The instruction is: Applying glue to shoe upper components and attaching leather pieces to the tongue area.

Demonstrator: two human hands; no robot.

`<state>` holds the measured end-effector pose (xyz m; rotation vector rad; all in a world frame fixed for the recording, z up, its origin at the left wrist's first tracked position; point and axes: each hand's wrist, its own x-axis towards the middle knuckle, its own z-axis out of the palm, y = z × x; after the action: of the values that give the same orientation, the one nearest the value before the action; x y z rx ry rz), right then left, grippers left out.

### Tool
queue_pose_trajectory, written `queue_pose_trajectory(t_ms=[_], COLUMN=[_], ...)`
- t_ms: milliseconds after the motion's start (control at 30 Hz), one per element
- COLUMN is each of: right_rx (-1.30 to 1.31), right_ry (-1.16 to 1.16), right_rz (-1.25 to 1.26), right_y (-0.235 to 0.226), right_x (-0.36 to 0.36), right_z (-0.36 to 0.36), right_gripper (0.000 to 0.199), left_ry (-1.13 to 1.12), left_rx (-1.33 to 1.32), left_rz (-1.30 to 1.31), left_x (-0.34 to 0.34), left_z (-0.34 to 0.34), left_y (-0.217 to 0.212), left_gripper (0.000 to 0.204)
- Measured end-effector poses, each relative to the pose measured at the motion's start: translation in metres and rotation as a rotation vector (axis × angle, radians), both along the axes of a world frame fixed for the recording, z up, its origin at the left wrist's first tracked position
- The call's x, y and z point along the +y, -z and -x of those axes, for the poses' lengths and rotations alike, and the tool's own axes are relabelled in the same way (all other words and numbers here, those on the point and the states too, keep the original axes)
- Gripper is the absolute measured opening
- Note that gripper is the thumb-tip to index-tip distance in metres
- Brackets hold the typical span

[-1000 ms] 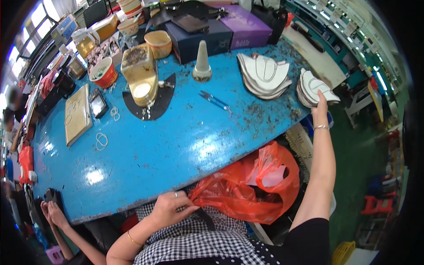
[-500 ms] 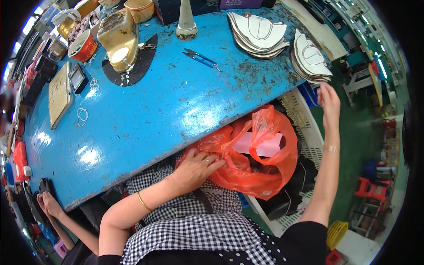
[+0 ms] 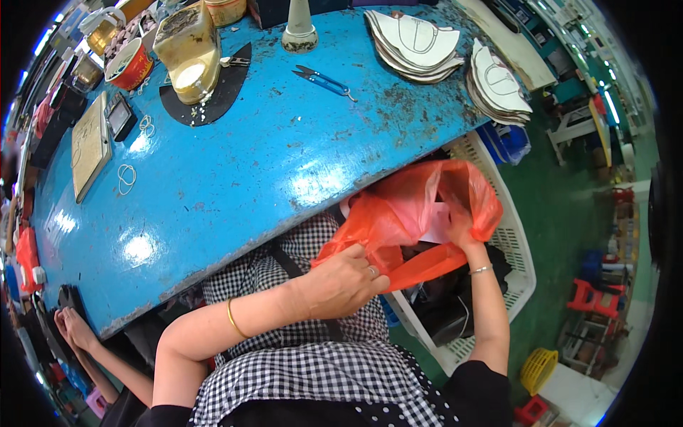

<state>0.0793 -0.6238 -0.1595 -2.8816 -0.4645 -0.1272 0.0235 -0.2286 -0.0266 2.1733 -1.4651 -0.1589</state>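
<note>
A thin red plastic bag (image 3: 398, 206) stands open at the table's edge, over a white crate (image 3: 525, 267). My left hand (image 3: 345, 281), a ring on one finger, is closed on the bag's near side. My right hand (image 3: 462, 229) reaches into the bag's mouth from the right. Its fingers are partly hidden and blurred there, so what they hold cannot be made out. Beside those fingers shows a pale pink sheet-like piece (image 3: 435, 222). Dark material (image 3: 437, 306) lies in the crate under the bag.
On the blue table (image 3: 235, 185) lie blue-handled thread snips (image 3: 324, 80), two stacks of white cut pieces (image 3: 416, 44) (image 3: 498, 85), a notebook (image 3: 91, 153) and a glue-crusted container (image 3: 188, 53). Another person's hands (image 3: 77, 329) are at the far left.
My right hand has come down from the table's right corner into the bag. My left hand now grips the bag's near side, and the bag's shape has shifted rightward, exposing more crate.
</note>
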Motion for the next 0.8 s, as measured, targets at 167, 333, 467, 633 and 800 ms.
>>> queue_pose_trajectory(t_ms=[167,333,467,633,800], right_rx=[0.557,1.054,0.888,0.333,0.479], right_ry=[0.136,0.095,0.203,0.45,0.424], right_rz=[-0.068,-0.343,-0.561,-0.734,-1.042], right_y=[-0.011,-0.079,-0.005,0.091,0.085], right_x=[0.0,0.066,0.03,0.006,0.08], right_z=[0.033,0.053,0.048,-0.035,-0.071], right_gripper=[0.035,0.032,0.031,0.048,0.045], left_ry=[-0.013,0.012,0.037,0.041,-0.023], left_rx=[-0.022,0.057,0.067,0.078,0.066], left_rz=[0.021,-0.014,0.045,0.013,0.01], left_x=[0.003,0.012,0.011,0.012,0.022], left_z=[0.0,-0.007,-0.01,-0.013,-0.008], left_y=[-0.011,-0.021,-0.03,-0.041,-0.036], left_gripper=[0.02,0.024,0.025,0.024,0.023])
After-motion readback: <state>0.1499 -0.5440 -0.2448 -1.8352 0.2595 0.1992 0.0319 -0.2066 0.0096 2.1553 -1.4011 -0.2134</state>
